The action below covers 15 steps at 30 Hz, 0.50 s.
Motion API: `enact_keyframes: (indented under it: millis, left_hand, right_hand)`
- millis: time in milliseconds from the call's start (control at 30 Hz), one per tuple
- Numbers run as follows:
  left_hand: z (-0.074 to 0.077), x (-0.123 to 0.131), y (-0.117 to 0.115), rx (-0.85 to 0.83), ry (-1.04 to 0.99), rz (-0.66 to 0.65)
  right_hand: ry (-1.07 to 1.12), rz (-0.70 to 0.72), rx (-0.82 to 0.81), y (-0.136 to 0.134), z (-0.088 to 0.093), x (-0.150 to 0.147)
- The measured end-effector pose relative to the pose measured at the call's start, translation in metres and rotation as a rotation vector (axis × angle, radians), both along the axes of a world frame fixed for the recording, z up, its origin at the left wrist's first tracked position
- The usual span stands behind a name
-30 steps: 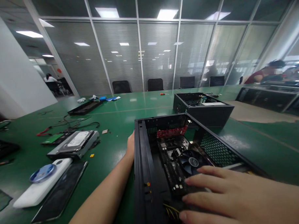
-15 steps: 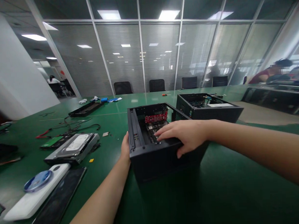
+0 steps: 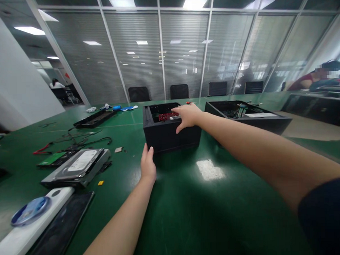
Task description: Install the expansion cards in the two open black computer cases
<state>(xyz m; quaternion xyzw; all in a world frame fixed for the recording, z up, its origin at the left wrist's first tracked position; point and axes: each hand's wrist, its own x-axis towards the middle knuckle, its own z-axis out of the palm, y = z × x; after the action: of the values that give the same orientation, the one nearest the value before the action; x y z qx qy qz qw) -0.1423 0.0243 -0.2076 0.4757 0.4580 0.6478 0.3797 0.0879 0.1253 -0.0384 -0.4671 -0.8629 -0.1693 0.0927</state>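
Note:
A black computer case stands open-topped on the green table. Inside it, part of a red circuit board shows. My right hand grips the case's top rim, fingers over the edge and thumb against the front wall; the fingertips are partly over the interior. By the lower left front corner of the case is my left hand, thumb and fingers slightly apart with nothing in them. Whether its fingertips touch the case I cannot tell.
Right of it stands a second open case. On the left lie a hard drive, cables, a white power bank-like slab, a black phone-like slab and a black panel. A person sits far right.
The case has moved away from me across the table, with my right hand on its rim. My left hand has come off its left side and is now near the front corner.

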Motion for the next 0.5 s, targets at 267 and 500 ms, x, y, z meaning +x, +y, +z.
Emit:
enact_keyframes:
  millis: [267, 500]
  left_hand:
    - [0.008, 0.007, -0.007, -0.095, 0.214, -0.069]
    - [0.018, 0.011, -0.013, -0.126, 0.219, -0.052]
  right_hand:
    - [0.215, -0.331, 0.225, 0.012, -0.035, -0.032]
    - [0.163, -0.381, 0.165, 0.011, 0.004, 0.042]
